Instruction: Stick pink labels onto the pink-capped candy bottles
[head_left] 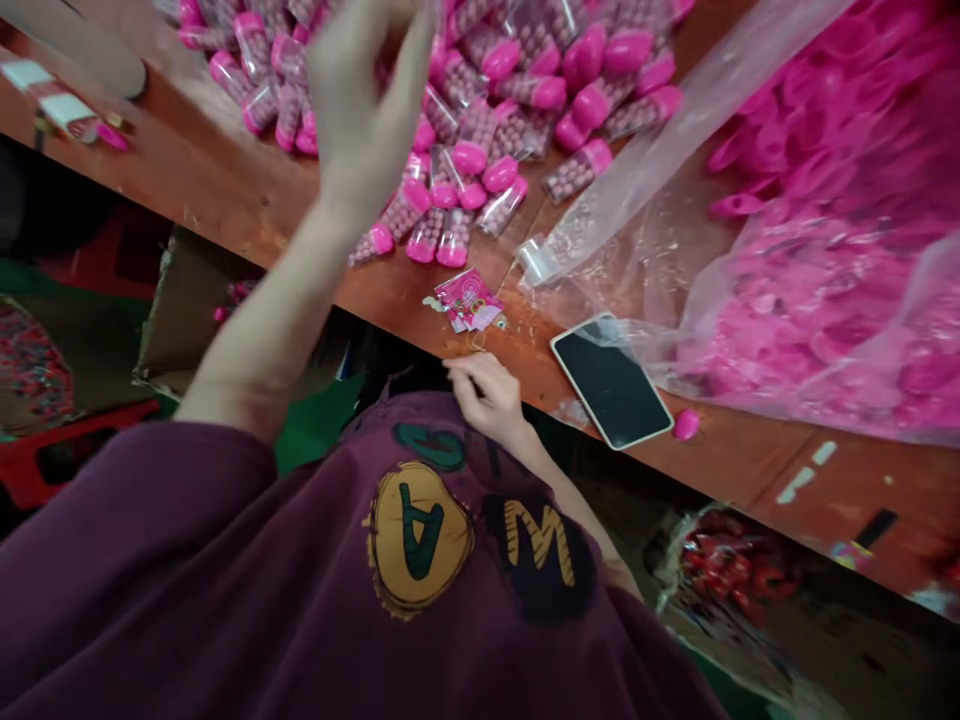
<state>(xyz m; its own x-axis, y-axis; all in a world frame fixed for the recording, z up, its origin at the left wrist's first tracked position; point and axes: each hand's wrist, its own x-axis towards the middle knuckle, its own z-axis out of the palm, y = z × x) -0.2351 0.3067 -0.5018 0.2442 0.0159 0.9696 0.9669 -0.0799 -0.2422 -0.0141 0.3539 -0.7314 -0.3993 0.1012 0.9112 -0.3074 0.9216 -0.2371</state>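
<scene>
My left hand (367,110) reaches over a pile of clear small bottles (480,130) with pink caps and pale pink beads inside. Motion blurs it, and its fingertips run past the top of the view. At the table's front edge, my right hand (491,395) is closed with curled fingers; whatever it may hold is hidden. Just beyond it lie pink printed packets (469,300) and a thin yellowish loop (476,341). A phone with a dark screen (611,380) rests to the right of that hand.
Sheer plastic bags (825,330) full of pink plastic parts cover the table's right side. A pink piece (686,424) sits beside the phone. At the left lies a white and red tube-like item (52,100). Below the table are a cardboard box (187,310) and red crates (67,450).
</scene>
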